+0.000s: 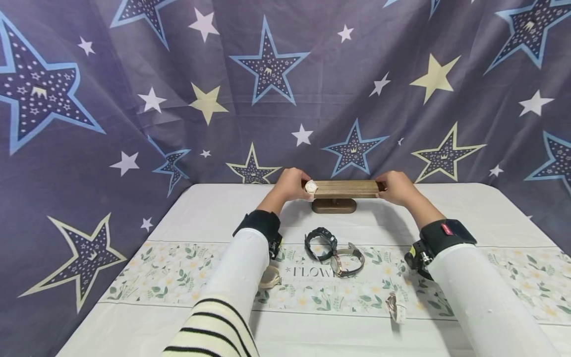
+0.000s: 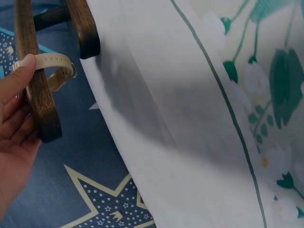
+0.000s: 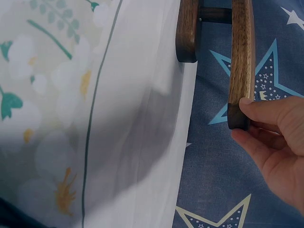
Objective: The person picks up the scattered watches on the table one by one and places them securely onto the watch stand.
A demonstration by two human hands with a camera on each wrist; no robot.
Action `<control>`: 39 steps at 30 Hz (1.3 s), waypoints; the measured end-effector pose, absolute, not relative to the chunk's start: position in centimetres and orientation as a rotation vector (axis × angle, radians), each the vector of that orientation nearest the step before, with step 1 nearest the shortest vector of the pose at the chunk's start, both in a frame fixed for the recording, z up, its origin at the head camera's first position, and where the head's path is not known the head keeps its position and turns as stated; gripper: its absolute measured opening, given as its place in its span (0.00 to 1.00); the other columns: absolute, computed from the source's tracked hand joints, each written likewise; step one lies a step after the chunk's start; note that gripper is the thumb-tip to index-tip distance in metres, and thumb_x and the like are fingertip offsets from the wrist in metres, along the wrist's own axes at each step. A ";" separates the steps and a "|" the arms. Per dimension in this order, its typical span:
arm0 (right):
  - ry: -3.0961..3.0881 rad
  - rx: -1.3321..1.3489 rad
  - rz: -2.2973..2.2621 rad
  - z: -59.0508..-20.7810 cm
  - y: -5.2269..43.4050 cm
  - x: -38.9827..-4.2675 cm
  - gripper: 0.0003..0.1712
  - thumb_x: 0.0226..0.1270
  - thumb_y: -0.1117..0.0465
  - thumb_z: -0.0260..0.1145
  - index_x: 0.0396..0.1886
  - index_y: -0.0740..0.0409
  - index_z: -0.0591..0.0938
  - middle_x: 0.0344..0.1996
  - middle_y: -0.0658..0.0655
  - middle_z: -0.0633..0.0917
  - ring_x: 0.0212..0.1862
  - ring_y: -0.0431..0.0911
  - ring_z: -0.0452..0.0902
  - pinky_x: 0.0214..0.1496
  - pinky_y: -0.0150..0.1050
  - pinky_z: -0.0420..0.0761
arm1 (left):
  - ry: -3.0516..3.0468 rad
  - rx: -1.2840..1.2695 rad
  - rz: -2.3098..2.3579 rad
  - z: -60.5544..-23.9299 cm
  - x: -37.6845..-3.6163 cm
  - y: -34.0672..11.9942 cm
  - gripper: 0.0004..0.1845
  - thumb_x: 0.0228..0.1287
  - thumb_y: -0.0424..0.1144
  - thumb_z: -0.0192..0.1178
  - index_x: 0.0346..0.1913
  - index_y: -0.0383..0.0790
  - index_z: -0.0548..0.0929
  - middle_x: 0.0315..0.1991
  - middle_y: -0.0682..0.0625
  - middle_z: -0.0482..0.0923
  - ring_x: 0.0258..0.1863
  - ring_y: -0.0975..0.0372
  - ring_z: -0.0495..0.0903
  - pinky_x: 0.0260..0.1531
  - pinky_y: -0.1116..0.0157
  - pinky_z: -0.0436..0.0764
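A dark wooden watch stand (image 1: 345, 189) stands near the table's far edge, its bar raised on a post over an oval base (image 1: 333, 206). A cream-strapped watch (image 2: 53, 61) is looped around the bar close to its left end. My left hand (image 1: 291, 185) grips that end. In the left wrist view, its thumb lies at the watch on the bar, with the fingers behind the wood. On the opposite side my right hand (image 1: 396, 187) pinches the bar's right tip, thumb on one face and fingers beneath, as the right wrist view shows.
Nearer me lie a black watch (image 1: 331, 240), a dark-strapped watch with a rose-gold case (image 1: 355, 269), a beige watch (image 1: 270, 277) and a white-strapped watch (image 1: 399, 313). A floral runner (image 1: 178, 270) crosses the white table. Behind hangs a star-patterned curtain (image 1: 285, 124).
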State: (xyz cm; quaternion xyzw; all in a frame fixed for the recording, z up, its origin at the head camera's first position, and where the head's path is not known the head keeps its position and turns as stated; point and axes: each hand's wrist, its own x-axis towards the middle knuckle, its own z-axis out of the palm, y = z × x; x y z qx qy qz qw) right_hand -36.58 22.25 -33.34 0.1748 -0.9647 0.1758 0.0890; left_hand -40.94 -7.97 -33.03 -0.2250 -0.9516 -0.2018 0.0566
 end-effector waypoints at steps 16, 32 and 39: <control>-2.859 0.532 0.513 -33.5 22.2 -36.6 0.21 0.56 0.69 0.71 0.48 0.77 0.81 0.37 0.70 0.84 0.41 0.60 0.79 0.49 0.55 0.78 | -2.918 -0.715 -0.529 -33.0 -40.9 -5.6 0.29 0.47 0.44 0.78 0.53 0.35 0.84 0.50 0.45 0.84 0.53 0.53 0.79 0.56 0.62 0.77; -2.868 0.522 0.514 -33.4 22.1 -36.6 0.21 0.57 0.69 0.70 0.49 0.78 0.80 0.39 0.71 0.84 0.42 0.61 0.79 0.49 0.56 0.78 | -2.942 -0.676 -0.491 -33.2 -40.5 -3.5 0.30 0.49 0.48 0.77 0.56 0.40 0.83 0.53 0.49 0.82 0.56 0.55 0.77 0.57 0.60 0.76; -2.864 0.521 0.510 -33.5 22.1 -36.7 0.21 0.57 0.69 0.70 0.49 0.78 0.80 0.39 0.71 0.84 0.42 0.61 0.79 0.49 0.55 0.78 | -2.882 -0.754 -0.442 -33.5 -40.5 -2.7 0.28 0.50 0.49 0.76 0.54 0.39 0.84 0.51 0.49 0.83 0.54 0.55 0.78 0.56 0.61 0.76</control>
